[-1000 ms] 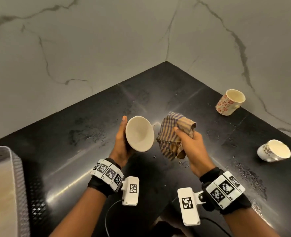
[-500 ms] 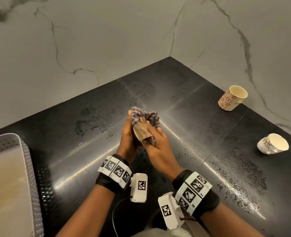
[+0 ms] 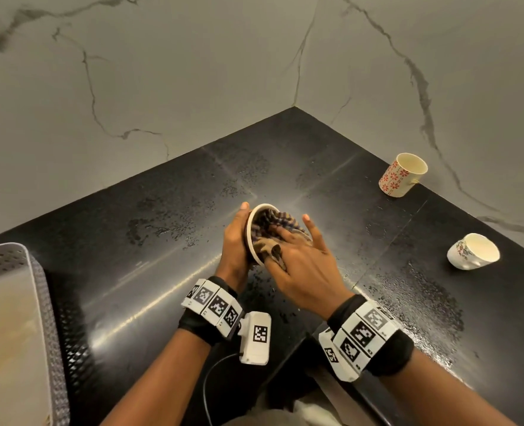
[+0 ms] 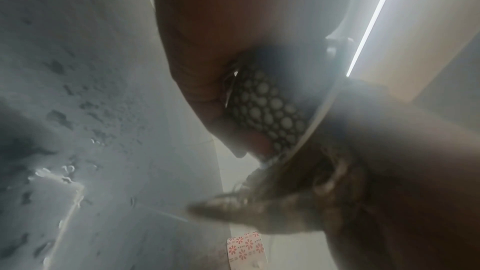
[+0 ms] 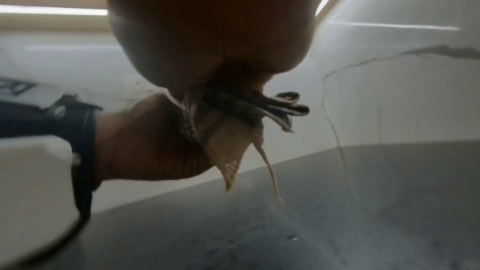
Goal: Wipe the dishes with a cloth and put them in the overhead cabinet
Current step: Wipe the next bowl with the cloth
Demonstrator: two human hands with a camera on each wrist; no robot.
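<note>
A small bowl [image 3: 249, 238], white inside and dark with pale dots outside [image 4: 267, 114], is tipped on its side above the black counter. My left hand [image 3: 234, 241] grips it from behind, fingertips over the rim. A striped brown and blue cloth [image 3: 273, 226] is stuffed into the bowl's mouth. My right hand [image 3: 297, 259] presses the cloth in, thumb wrapped in the fabric and index finger stretched past the rim. In the right wrist view a corner of the cloth [image 5: 228, 143] hangs below my palm. The inside of the bowl is hidden by the cloth.
A mug with red flowers [image 3: 402, 175] stands at the back right by the marble wall. A white cup [image 3: 473, 252] lies on its side further right. A grey perforated tray [image 3: 39, 302] sits at the left edge. The counter [image 3: 162, 241] is wet in patches.
A second ago bowl and cloth were held apart. The hands then came together, and now the cloth is pushed inside the bowl, with my right hand turned flatter against it.
</note>
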